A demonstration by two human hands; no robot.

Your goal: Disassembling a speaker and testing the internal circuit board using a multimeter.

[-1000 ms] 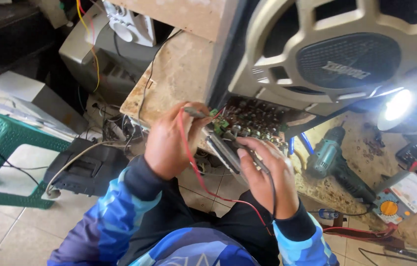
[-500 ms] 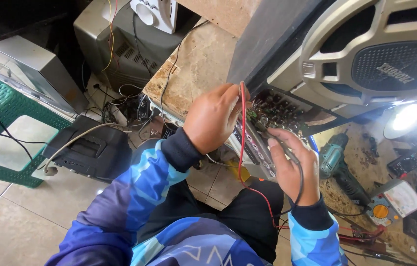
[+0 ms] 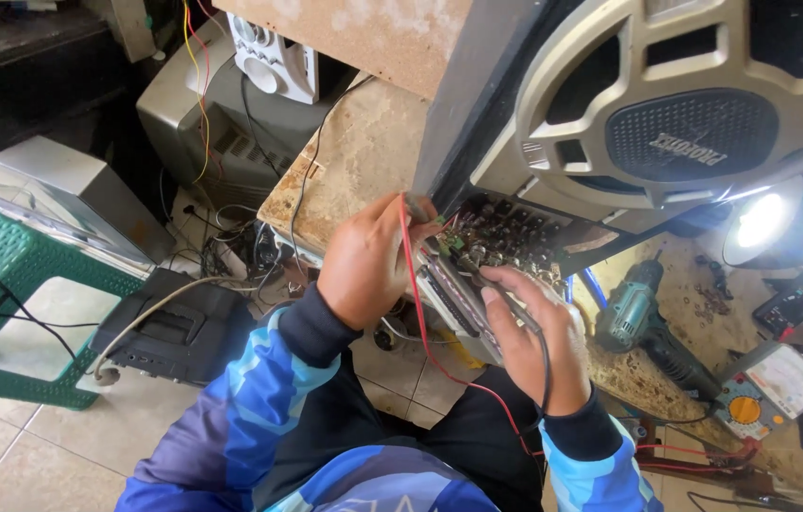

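Red lead [image 3: 418, 313] pinched in left hand [image 3: 364, 265]; black probe [image 3: 506, 299] gripped by right hand [image 3: 529, 346], mid-frame; slippage could short circuit board [image 3: 492, 242].

The left hand [image 3: 368, 261] now sits nearer nine o'clock of the circuit board [image 3: 492, 242], its red lead [image 3: 416, 294] hanging straighter; the right hand [image 3: 534, 346] shifts slightly toward six o'clock.

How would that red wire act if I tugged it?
The red wire is probably floppy and light: it droops in a loose curve from the left hand toward the lap. Being thin, it might pull loose near the circuit board.
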